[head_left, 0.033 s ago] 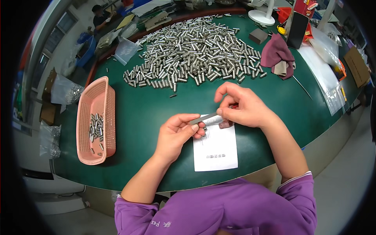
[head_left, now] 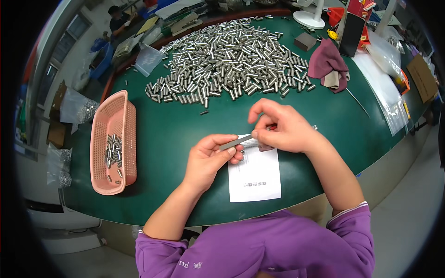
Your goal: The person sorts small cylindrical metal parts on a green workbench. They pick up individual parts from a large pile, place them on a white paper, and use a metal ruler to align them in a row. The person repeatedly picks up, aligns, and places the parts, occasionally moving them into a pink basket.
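My left hand (head_left: 209, 156) pinches a thin, flat grey bar (head_left: 235, 142) between thumb and fingers. At the bar's upper right end, the thumb and a finger of my right hand (head_left: 282, 127) close on it, while the index finger curves above. Something red (head_left: 273, 126) shows between the right fingers, mostly hidden. Below that hand a small reddish-brown piece (head_left: 265, 147) is partly covered. Under both hands lies a white printed sheet (head_left: 255, 171) on the green table (head_left: 162, 139).
Beyond my hands spreads a large heap of short metal pins (head_left: 227, 60). A pink basket (head_left: 131, 143) with several pins stands at the left. Towards the right are a maroon cloth (head_left: 327, 62), a thin metal rod (head_left: 358, 102), a dark block (head_left: 305, 41) and an upright phone (head_left: 352, 36).
My right hand has shifted slightly left along with the bar. A small shiny piece now shows beside its wrist. The left hand is almost still.
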